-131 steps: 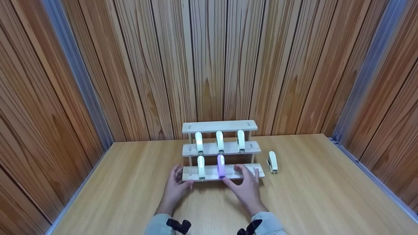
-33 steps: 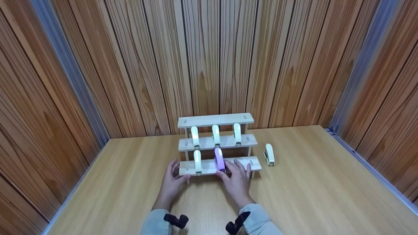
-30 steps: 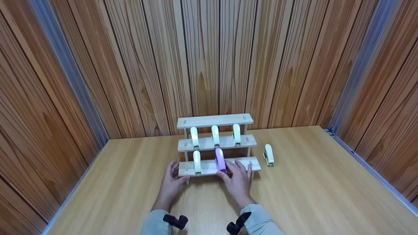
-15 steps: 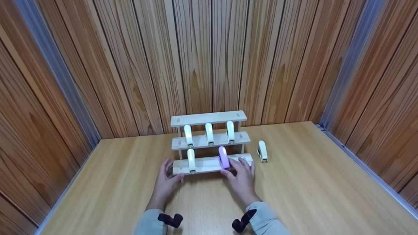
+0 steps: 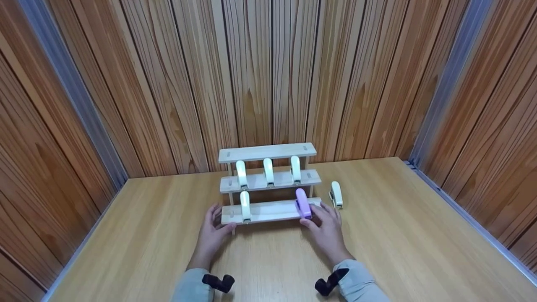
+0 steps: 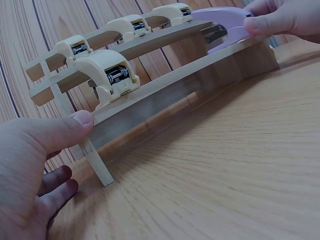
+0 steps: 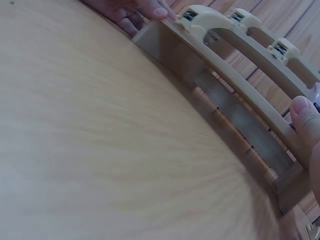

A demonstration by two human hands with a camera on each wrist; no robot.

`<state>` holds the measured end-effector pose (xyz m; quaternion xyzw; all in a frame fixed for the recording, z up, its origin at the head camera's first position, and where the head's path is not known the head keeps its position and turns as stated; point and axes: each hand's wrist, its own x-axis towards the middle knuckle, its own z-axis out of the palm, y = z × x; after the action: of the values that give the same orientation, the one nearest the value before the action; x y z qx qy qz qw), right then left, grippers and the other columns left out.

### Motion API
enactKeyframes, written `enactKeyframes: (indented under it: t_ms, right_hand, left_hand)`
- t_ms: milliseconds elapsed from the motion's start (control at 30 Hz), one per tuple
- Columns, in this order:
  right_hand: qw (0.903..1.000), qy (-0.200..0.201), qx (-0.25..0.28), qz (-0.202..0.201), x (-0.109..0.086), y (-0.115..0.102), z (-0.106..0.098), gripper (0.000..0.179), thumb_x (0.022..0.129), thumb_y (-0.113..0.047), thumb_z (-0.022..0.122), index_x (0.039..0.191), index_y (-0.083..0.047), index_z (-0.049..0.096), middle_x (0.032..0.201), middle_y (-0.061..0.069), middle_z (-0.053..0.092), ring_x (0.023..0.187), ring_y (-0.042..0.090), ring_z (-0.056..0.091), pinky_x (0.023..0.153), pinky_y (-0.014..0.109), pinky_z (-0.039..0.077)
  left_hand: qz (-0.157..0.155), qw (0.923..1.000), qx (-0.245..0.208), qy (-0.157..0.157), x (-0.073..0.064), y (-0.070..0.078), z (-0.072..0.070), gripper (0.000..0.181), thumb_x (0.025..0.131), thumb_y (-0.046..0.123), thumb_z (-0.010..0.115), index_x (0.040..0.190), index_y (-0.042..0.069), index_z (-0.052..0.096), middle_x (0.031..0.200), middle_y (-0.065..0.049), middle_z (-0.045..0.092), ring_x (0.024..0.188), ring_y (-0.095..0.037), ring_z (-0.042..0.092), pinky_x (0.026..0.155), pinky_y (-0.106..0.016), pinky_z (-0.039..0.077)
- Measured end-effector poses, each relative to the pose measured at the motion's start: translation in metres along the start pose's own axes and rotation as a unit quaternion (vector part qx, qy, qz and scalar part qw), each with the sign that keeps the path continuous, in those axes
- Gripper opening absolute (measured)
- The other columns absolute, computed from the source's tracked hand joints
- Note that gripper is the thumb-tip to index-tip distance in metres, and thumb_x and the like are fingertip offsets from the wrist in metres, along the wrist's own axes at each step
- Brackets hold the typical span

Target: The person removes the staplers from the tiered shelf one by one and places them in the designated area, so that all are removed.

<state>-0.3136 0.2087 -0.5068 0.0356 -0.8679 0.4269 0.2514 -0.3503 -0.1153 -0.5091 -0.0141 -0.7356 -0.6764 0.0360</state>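
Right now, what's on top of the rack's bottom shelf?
The bottom shelf holds a cream stapler near its left end and a purple stapler near its right. The right hand hides part of that right end.

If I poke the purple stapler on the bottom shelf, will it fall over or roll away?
The purple stapler might tip sideways, since it looks tall and narrow. Rolling seems unlikely: pushed low down, it would probably slide, because the shelf board under it looks flat. It'll likely feel stiff, as its casing looks like hard, smooth plastic.
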Motion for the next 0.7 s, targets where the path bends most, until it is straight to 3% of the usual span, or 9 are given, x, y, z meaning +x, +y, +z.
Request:
enactKeyframes:
  t_ms: [267,700]
  right_hand:
    - [0.9994,-0.017,0.010,0.027,0.002,0.014,-0.019,0.058,0.085,-0.027,0.080,0.135,-0.004,0.064,0.148,0.027,0.047,0.141,0.045,0.034,0.116,0.063,0.026]
    - [0.9987,-0.023,0.019,0.040,0.006,0.038,-0.045,0.063,0.088,-0.027,0.078,0.141,0.000,0.057,0.151,0.027,0.042,0.141,0.045,0.036,0.117,0.060,0.027]
  left_hand:
    - [-0.003,1.0000,-0.001,0.000,0.002,-0.002,0.000,0.091,0.088,0.003,0.076,0.159,0.007,0.020,0.162,-0.015,0.032,0.148,-0.036,0.031,0.118,-0.051,0.033]
    - [-0.011,0.9999,-0.004,0.000,0.004,-0.002,-0.001,0.090,0.088,0.004,0.077,0.160,0.010,0.022,0.162,-0.013,0.034,0.148,-0.034,0.031,0.119,-0.050,0.032]
